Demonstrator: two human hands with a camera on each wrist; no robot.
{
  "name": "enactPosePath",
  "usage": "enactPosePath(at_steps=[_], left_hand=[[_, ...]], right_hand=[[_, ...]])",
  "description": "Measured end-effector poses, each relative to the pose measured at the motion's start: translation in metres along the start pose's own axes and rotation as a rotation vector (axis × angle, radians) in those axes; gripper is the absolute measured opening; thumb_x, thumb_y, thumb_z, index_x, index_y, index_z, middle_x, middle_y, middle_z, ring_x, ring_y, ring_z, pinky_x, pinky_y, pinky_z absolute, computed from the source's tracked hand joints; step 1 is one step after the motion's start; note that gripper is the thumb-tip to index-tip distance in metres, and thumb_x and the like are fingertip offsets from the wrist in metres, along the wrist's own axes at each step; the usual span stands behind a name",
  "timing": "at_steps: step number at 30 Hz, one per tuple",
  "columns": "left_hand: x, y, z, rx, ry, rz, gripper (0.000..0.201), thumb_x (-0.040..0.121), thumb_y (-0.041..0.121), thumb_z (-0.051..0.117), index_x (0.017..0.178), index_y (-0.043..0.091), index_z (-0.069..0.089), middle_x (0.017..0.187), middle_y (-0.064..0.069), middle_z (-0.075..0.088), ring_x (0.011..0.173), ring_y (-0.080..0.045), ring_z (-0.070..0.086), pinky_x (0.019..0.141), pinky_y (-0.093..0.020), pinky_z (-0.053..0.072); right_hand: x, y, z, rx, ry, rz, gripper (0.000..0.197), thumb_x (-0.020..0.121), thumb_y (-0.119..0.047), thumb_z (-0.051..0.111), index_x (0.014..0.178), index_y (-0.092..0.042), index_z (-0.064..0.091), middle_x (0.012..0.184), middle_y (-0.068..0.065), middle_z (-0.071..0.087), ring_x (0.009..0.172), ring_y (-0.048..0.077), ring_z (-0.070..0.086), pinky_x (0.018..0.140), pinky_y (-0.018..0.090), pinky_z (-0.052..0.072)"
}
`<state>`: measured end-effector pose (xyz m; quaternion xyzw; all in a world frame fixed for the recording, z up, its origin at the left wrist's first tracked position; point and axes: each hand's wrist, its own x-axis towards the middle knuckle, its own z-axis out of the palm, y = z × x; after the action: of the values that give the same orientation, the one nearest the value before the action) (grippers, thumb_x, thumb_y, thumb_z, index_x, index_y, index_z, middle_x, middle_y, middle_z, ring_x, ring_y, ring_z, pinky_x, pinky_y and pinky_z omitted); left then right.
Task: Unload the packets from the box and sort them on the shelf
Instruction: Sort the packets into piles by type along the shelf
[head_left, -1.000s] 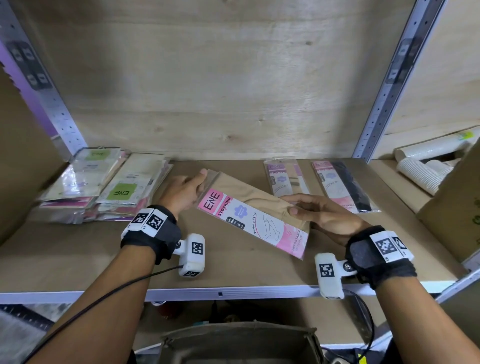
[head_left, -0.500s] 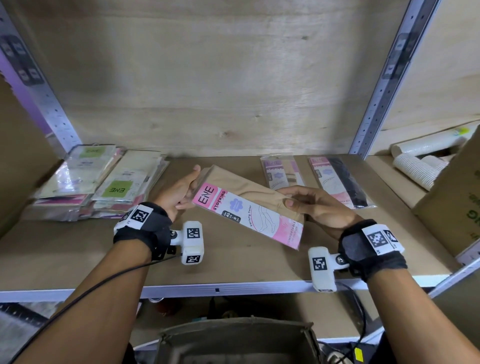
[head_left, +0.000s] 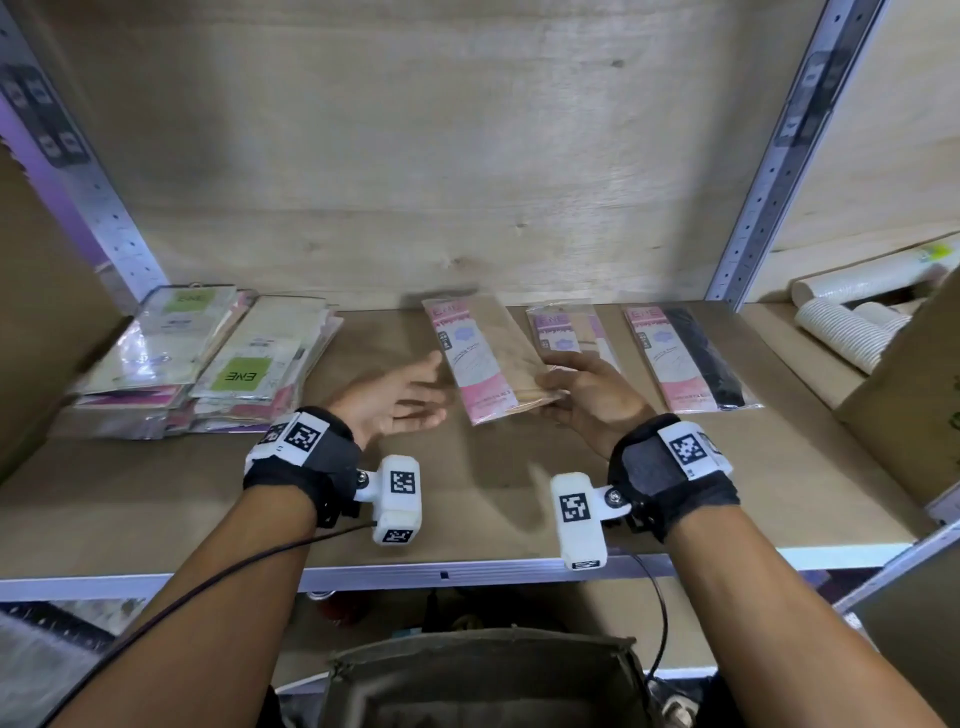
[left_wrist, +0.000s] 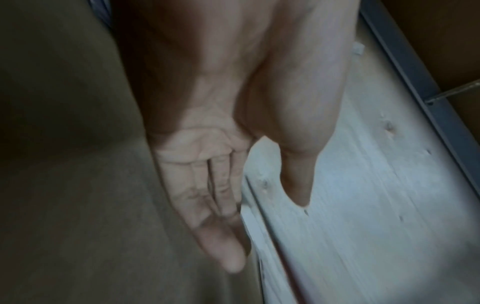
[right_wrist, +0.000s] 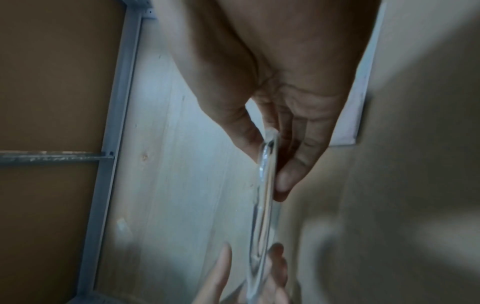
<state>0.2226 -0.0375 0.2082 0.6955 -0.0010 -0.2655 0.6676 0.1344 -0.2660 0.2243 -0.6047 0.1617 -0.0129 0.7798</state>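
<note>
— Where do we have the beige packet (head_left: 485, 358)?

— Over the shelf (head_left: 156, 493), between the green-label stacks (head_left: 208, 364) and the two packets lying at the back right (one pale (head_left: 566, 332), one black (head_left: 691, 358)). Our right hand (head_left: 587, 400) pinches its near end, thumb on top, fingers (right_wrist: 298, 156) under.

— And our left hand (head_left: 395, 400)?

— Spread flat, palm up, just beside the packet's left edge, holding nothing. Whether it touches, we cannot tell.

— Further out?

— Paper cups (head_left: 852, 322) lying on the right; a box (head_left: 483, 675) below us.
</note>
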Motion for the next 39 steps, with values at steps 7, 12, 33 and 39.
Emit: enactPosePath(at_steps=[7,12,33,39], left_hand=[[-0.001,-0.002,0.005,0.073,-0.048,0.086,0.025,0.087,0.005,0.073,0.112,0.003,0.069,0.103,-0.013,0.076,0.079,-0.015,0.075,0.063,-0.021,0.059],[0.001,-0.003,0.000,0.127,0.097,0.119,0.044,0.080,-0.002,0.077,0.121,-0.006,0.062,0.096,-0.015,0.074,0.071,-0.016,0.075,0.059,-0.022,0.060],[0.008,0.000,0.009,0.253,0.057,0.097,0.050,0.080,0.003,0.079,0.126,-0.003,0.060,0.107,-0.014,0.070,0.084,-0.017,0.072,0.067,-0.019,0.061],[0.008,0.001,0.012,0.270,0.052,0.101,0.051,0.081,0.002,0.079,0.128,-0.004,0.059,0.113,-0.016,0.070,0.085,-0.018,0.071,0.067,-0.019,0.061]], right_hand=[[0.010,0.007,0.025,-0.177,-0.014,0.008,0.040,0.087,0.009,0.061,0.127,0.007,0.054,0.119,0.026,0.063,0.091,0.036,0.068,0.072,0.039,0.062],[0.020,0.008,0.025,-0.454,0.073,0.000,0.035,0.084,0.000,0.070,0.118,0.003,0.063,0.104,0.025,0.070,0.084,0.030,0.065,0.091,0.047,0.056],[0.022,0.009,0.021,-0.617,0.105,0.005,0.038,0.082,-0.012,0.072,0.119,-0.010,0.063,0.098,0.005,0.061,0.110,0.032,0.065,0.099,0.046,0.051],[0.023,0.009,0.019,-0.640,0.113,-0.009,0.038,0.082,-0.014,0.072,0.119,-0.012,0.063,0.119,0.014,0.066,0.111,0.030,0.064,0.100,0.045,0.050]])
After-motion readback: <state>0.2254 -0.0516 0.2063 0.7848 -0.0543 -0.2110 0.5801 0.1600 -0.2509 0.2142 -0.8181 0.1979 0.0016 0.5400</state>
